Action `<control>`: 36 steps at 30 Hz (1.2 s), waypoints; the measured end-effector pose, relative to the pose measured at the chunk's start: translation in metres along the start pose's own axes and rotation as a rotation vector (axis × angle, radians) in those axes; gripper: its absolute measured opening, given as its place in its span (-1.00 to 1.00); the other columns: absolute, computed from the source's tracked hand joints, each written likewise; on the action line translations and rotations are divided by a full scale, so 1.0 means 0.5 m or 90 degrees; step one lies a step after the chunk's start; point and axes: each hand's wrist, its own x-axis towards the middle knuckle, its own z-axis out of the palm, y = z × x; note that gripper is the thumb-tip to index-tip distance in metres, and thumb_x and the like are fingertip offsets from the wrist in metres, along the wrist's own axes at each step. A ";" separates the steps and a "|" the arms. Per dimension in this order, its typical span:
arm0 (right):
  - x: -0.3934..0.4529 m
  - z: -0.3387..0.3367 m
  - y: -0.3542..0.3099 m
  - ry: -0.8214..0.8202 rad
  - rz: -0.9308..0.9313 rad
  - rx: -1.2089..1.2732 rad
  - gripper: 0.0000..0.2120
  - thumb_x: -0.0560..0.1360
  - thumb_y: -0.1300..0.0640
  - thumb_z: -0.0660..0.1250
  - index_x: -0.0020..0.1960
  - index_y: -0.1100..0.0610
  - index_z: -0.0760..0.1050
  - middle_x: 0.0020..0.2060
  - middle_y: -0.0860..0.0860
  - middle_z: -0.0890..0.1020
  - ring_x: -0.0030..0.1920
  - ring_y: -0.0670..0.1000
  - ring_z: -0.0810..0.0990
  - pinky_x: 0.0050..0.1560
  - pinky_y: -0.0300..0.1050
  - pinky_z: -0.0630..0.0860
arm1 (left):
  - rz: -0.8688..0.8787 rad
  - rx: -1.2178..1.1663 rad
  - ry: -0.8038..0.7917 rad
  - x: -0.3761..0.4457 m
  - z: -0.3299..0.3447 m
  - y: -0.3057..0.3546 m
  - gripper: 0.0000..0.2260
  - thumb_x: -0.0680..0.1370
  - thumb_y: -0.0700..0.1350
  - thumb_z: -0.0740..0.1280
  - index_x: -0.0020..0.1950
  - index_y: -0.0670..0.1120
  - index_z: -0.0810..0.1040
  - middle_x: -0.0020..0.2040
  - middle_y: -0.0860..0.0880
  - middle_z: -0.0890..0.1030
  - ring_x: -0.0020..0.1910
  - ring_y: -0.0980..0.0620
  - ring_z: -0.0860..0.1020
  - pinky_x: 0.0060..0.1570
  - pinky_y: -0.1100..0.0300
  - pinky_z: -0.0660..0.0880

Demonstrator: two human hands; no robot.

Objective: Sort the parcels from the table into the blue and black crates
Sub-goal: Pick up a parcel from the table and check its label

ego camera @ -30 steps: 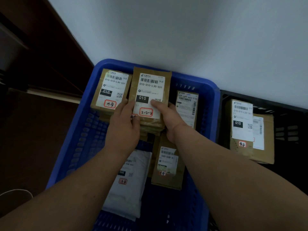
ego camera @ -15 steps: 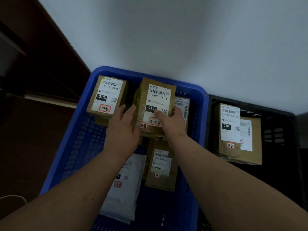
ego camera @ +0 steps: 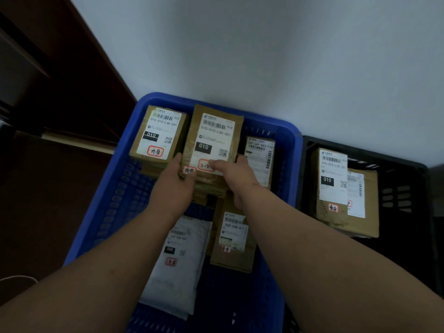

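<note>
Both hands down in the blue crate, clamped on a stack of brown parcels near the far wall of it. Left hand wrapped round the stack's near-left corner, fingers tucked along the side. Right hand on the near-right corner, thumb pressed on top across the white label by the red-circled handwriting, other fingers out of sight. So the grip sits only at the near end, most of the stack reaching away past both hands. Long axis running front to back, barcode end toward the wall, label face up, top parcel tipped up a little at the near edge.

Sitting just left of it: another brown parcel, same way round. Just right, partly behind the right hand: a narrower labelled parcel. Nearer, under the forearms: a white mailer and a brown envelope, both flat on the crate floor. Over in the black crate beside the blue one: two more brown parcels, overlapping, labels up.
</note>
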 end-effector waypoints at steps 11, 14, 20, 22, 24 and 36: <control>-0.004 0.009 0.008 0.030 -0.021 -0.036 -0.27 0.41 -0.07 0.52 0.42 0.12 0.25 0.22 0.01 0.53 0.18 0.06 0.55 0.23 0.04 0.52 | -0.010 0.058 0.022 0.032 -0.011 -0.035 -0.55 0.66 0.01 0.19 0.55 0.03 0.25 0.46 -0.07 0.39 0.38 -0.05 0.40 0.33 0.01 0.39; -0.008 -0.001 0.007 0.018 -0.031 -0.040 -0.50 0.47 -0.02 0.48 0.26 0.04 0.30 0.12 -0.01 0.54 0.10 0.01 0.55 0.13 -0.07 0.51 | -0.002 0.049 0.031 0.029 -0.010 -0.035 -0.53 0.65 -0.01 0.20 0.56 -0.02 0.24 0.47 -0.10 0.36 0.40 -0.04 0.38 0.37 -0.05 0.36; -0.014 -0.007 0.003 0.016 -0.041 -0.032 -0.59 0.48 0.04 0.47 0.18 0.02 0.30 0.05 -0.04 0.53 0.05 -0.01 0.54 0.08 -0.11 0.50 | 0.013 0.074 0.048 0.029 -0.013 -0.034 -0.53 0.63 0.04 0.24 0.53 -0.02 0.30 0.43 -0.10 0.39 0.38 -0.06 0.39 0.35 -0.12 0.38; -0.017 -0.012 0.003 0.022 -0.042 -0.033 -0.53 0.48 0.04 0.48 0.27 0.06 0.33 0.10 -0.01 0.55 0.10 0.01 0.55 0.13 -0.08 0.51 | 0.017 0.073 0.048 0.028 -0.013 -0.035 -0.51 0.59 0.12 0.24 0.50 0.02 0.33 0.40 -0.07 0.43 0.35 -0.06 0.42 0.31 -0.13 0.42; -0.019 -0.017 0.004 0.027 -0.037 -0.031 -0.47 0.47 0.03 0.48 0.34 0.10 0.33 0.17 0.01 0.56 0.15 0.03 0.55 0.19 -0.04 0.52 | 0.018 0.082 0.050 0.025 -0.011 -0.033 -0.50 0.58 0.14 0.24 0.49 0.02 0.34 0.39 -0.08 0.43 0.35 -0.08 0.42 0.31 -0.15 0.42; -0.057 -0.081 0.005 -0.024 -0.015 -0.128 -0.23 0.48 -0.09 0.44 0.54 0.10 0.16 0.36 0.07 0.48 0.29 0.09 0.49 0.34 0.09 0.46 | 0.032 0.152 0.120 -0.039 0.013 0.027 -0.53 0.63 -0.03 0.26 0.51 -0.10 0.31 0.43 -0.17 0.36 0.40 -0.16 0.33 0.37 -0.15 0.33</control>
